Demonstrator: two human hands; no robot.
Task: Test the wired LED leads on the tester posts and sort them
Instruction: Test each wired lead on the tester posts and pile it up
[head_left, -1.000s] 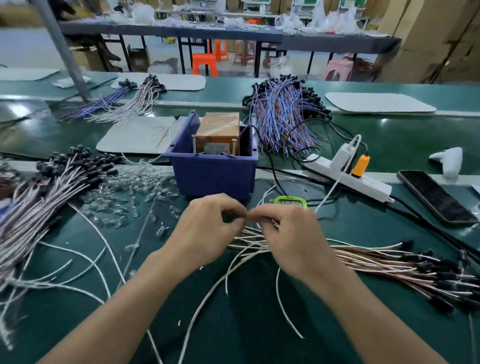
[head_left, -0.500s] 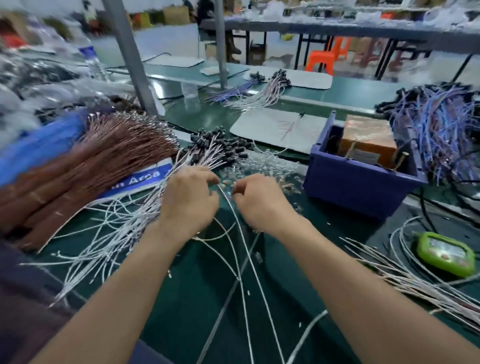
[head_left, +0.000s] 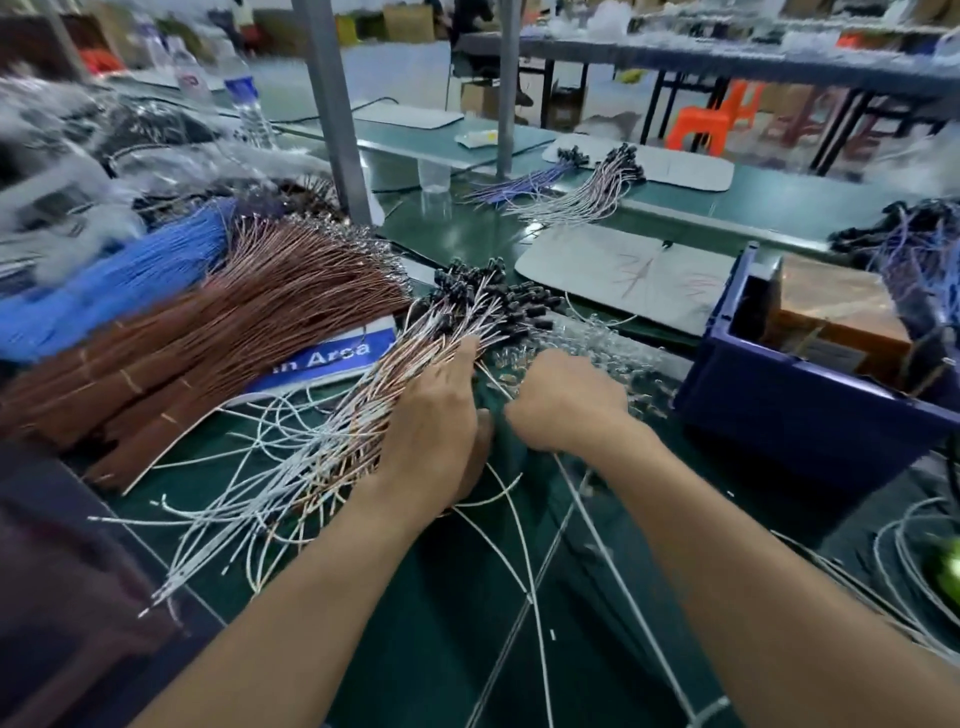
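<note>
Two hands work at the left part of the table (head_left: 415, 649) now. One second ago they were together in front of the blue bin (head_left: 779, 421), above the other heap of leads, and since then my view has turned to the left, so the bin stands at the right edge.

My left hand (head_left: 431, 415) lies palm down on the pile of leads (head_left: 332, 441), the white and pink ones with black caps at the far end. Its fingers are stretched along the pile and reach further up it than half a second ago. My right hand (head_left: 566, 400) is just beside it, not touching, with the fingers curled. It pinches one white lead (head_left: 613, 561), which runs from under the wrist toward me across the table.

Behind the right hand is a heap of clear bulbs (head_left: 587, 353). Left of the pile lie a brown wire bundle (head_left: 234, 322) and a blue wire bundle (head_left: 104, 291), partly over a blue sign (head_left: 322, 358). In the bin sits a brown box (head_left: 836, 312); this part is blurred, so I cannot see the posts clearly.
</note>
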